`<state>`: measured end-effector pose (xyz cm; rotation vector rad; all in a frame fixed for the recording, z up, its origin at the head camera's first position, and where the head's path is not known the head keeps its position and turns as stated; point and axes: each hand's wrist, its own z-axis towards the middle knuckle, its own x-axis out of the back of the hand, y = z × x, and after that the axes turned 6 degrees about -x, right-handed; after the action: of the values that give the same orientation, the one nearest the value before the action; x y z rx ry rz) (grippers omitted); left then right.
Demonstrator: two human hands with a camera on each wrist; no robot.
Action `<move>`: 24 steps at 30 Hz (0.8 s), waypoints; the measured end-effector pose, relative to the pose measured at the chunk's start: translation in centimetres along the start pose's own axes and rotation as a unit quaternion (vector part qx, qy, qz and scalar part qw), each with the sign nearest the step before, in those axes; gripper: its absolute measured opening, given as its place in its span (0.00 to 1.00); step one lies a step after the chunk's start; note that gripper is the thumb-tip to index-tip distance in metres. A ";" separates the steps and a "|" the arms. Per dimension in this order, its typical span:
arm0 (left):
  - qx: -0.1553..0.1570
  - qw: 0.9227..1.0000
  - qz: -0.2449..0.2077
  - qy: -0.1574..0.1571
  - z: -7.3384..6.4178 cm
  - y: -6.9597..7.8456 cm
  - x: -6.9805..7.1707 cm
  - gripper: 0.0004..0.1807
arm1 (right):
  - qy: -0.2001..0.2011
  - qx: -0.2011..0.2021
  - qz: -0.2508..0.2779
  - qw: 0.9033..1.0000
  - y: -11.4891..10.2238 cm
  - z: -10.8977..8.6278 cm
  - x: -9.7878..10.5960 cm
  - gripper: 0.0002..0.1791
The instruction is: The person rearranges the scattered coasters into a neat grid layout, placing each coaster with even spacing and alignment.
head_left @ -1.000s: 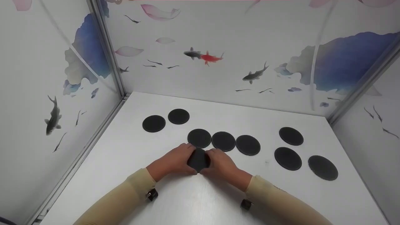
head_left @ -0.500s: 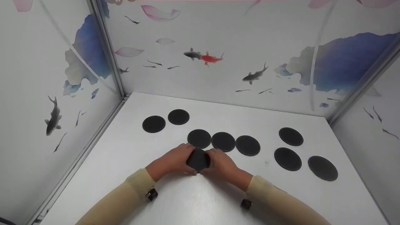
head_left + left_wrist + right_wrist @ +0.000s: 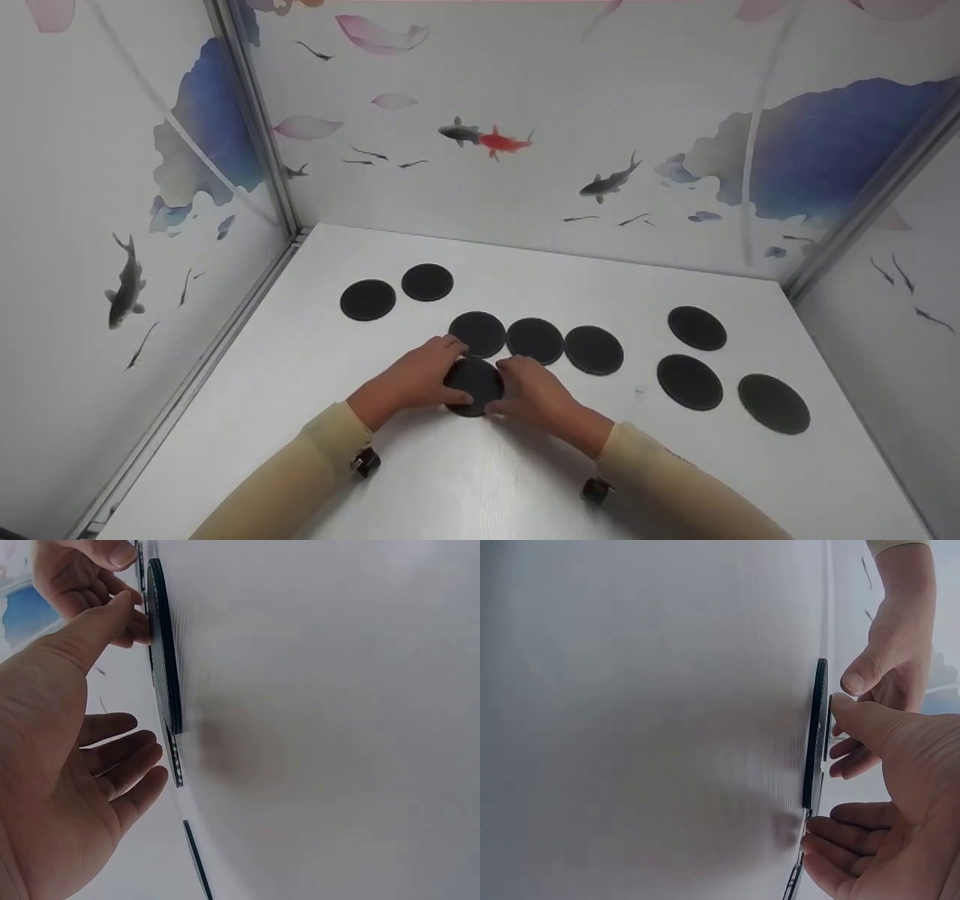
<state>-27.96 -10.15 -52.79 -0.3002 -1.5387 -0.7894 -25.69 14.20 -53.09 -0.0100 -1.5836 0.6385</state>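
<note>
A round black disc [image 3: 480, 381], coaster-like, lies flat on the white table [image 3: 480, 480] between both hands. In the left wrist view the disc [image 3: 163, 652] shows a thick edge that looks layered. The left hand [image 3: 416, 379] is spread at its left side, thumb over the top and fingertips beside the far edge. On the right side, the right hand [image 3: 540, 394] has thumb and fingers loosely parted near the rim. In the right wrist view its thumb [image 3: 862, 716] hovers by the disc's face; whether it touches, I cannot tell.
Behind the disc, a row of three similar discs [image 3: 535, 341] runs to the right. Two more discs [image 3: 368, 300] lie at the back left, and three [image 3: 690, 382] at the right. Printed white panels [image 3: 480, 187] enclose the table's back and sides.
Both hands have loosened from the disc they gripped by its sides. The left hand's fingers have moved outward and its thumb has come over the disc, so more of it shows.
</note>
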 end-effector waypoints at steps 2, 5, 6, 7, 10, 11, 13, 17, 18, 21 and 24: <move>0.000 1.000 0.001 0.001 0.3 0.0 0.1 0.48 | 0.009 0.003 0.022 1.000 0.4 -0.4 0.3 0.42; -0.006 1.000 0.002 0.004 0.9 0.0 0.2 0.47 | 0.027 0.020 0.056 0.998 1.2 -0.9 0.9 0.38; -0.010 1.000 0.003 0.005 1.1 0.0 0.2 0.47 | 0.032 0.024 0.064 0.997 1.5 -1.1 1.2 0.37; -0.016 1.000 0.004 0.005 1.3 -0.1 0.2 0.47 | 0.036 0.028 0.070 0.997 1.7 -1.2 1.4 0.35; -0.026 1.000 0.005 -0.002 1.8 -0.2 0.2 0.47 | 0.041 0.032 0.083 0.995 2.5 -1.6 2.1 0.33; -0.028 1.000 0.004 -0.006 1.9 -0.3 0.2 0.48 | 0.041 0.031 0.088 0.995 2.8 -1.8 2.3 0.32; -0.029 0.999 0.001 -0.017 2.0 -0.5 0.1 0.49 | 0.041 0.032 0.097 0.994 3.3 -2.1 2.8 0.31; -0.031 0.999 -0.005 -0.035 2.3 -0.8 0.0 0.52 | 0.039 0.025 0.115 0.992 4.6 -2.9 3.8 0.28; -0.033 0.999 -0.005 -0.038 2.3 -0.9 0.0 0.52 | 0.039 0.022 0.118 0.992 5.0 -3.1 4.0 0.27; -0.039 0.998 -0.006 -0.045 2.5 -1.1 -0.1 0.54 | 0.041 0.013 0.123 0.992 6.0 -3.8 4.7 0.25; -0.044 0.997 -0.008 -0.056 2.7 -1.3 -0.2 0.55 | 0.044 0.006 0.120 0.992 7.1 -4.6 5.3 0.24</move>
<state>-30.82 -9.36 -53.25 -0.4041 -1.6147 -0.8665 -24.79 23.96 -51.15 -0.2199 -1.5063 0.8230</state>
